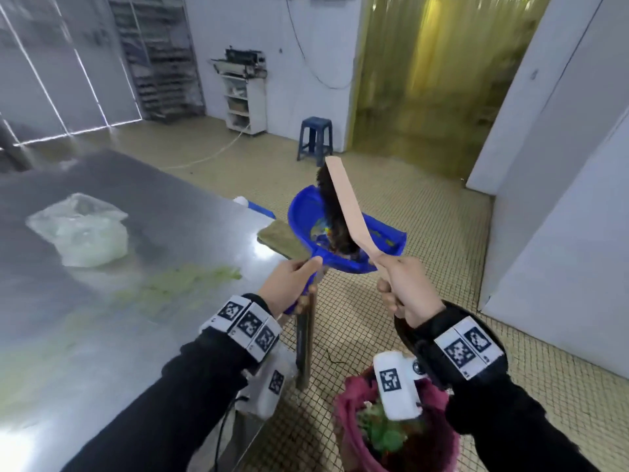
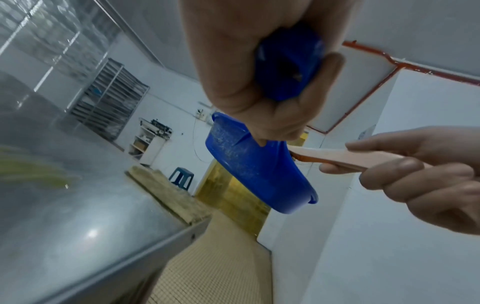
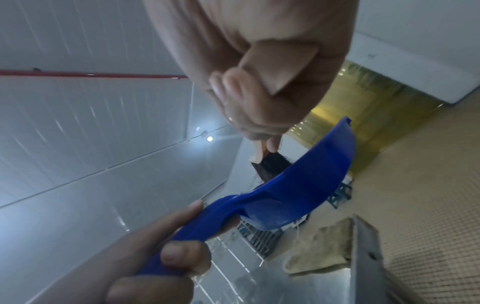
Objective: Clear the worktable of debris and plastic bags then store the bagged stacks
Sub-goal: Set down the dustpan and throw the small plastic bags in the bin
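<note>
Our left grip (image 1: 292,281) clasps the dustpan (image 1: 343,233) handle, our right grip (image 1: 405,287) the brush (image 1: 347,202), bristles inside pinning debris just ahead.

I'm looking at a food-processing or packing workroom. Left of my grip on the dustpan (image 1: 343,233) sits a stainless steel worktable (image 1: 102,335) smeared with green residue (image 1: 190,277). Ahead of it: yellow strip curtain (image 1: 425,80) over a doorway, white insulated panel walls (image 1: 561,165), tiled floor (image 1: 425,250). Ahead-left, a tall tray rack (image 1: 160,56), a sealing machine on a white cart (image 1: 243,86), a blue stool (image 1: 316,137).
</note>
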`<state>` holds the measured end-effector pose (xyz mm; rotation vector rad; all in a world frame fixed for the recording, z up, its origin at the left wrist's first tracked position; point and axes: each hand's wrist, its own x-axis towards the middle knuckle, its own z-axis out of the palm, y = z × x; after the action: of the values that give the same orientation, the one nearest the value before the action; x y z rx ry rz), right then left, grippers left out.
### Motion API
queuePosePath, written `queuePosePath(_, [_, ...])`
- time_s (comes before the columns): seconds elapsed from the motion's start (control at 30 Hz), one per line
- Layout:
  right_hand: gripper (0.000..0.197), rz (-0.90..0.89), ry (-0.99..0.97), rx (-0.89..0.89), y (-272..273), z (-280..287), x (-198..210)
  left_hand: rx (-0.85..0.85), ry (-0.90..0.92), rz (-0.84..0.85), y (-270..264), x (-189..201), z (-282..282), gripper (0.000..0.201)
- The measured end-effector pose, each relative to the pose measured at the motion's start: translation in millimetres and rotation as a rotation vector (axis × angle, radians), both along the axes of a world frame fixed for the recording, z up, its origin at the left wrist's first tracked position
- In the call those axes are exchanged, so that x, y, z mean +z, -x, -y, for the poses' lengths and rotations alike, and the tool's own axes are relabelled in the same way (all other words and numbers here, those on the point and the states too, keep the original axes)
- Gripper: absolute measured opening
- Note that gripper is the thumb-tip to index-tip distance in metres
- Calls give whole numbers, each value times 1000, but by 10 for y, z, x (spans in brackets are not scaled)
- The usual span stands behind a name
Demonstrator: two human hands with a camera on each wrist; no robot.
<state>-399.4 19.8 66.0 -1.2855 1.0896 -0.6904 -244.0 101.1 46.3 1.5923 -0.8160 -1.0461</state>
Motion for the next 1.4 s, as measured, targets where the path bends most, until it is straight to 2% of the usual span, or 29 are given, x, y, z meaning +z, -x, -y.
queuePosePath(0.1, [20,46,23,61,-386,70,121,68,-8,72,-288,68,-40,19])
queuePosePath(0.4, [23,10,76,288,-1714,468,236,376,-6,67,-1273,42,150,26])
queuePosePath(0.63, [28,8,82,456,-2660,1092,170,737,43,-52,-2015,-287,650,34])
queuePosePath(0.77, [41,-64,64,514,-3087,1435,46,945,60,-181,-2223,-514,969,30])
queuePosePath(0.87, [32,-112,58,578,-3328,1624,-85,1047,49,-236,-2325,-701,1221,29])
queuePosePath(0.97, [24,-92,61,668,-3515,1738,-224,1106,35,-246,-2374,-853,1446,33])
queuePosePath(1.07, [29,-148,62,701,-3646,1788,-345,1132,17,-261,-2363,-938,1602,34])
queuePosePath(1.23, [32,-191,86,794,-3799,1797,-493,1146,89,-338,-2420,-970,1733,36])
queuePosePath(1.4, [35,-208,73,871,-3886,1666,-592,1051,74,-374,-2473,-982,1662,37])
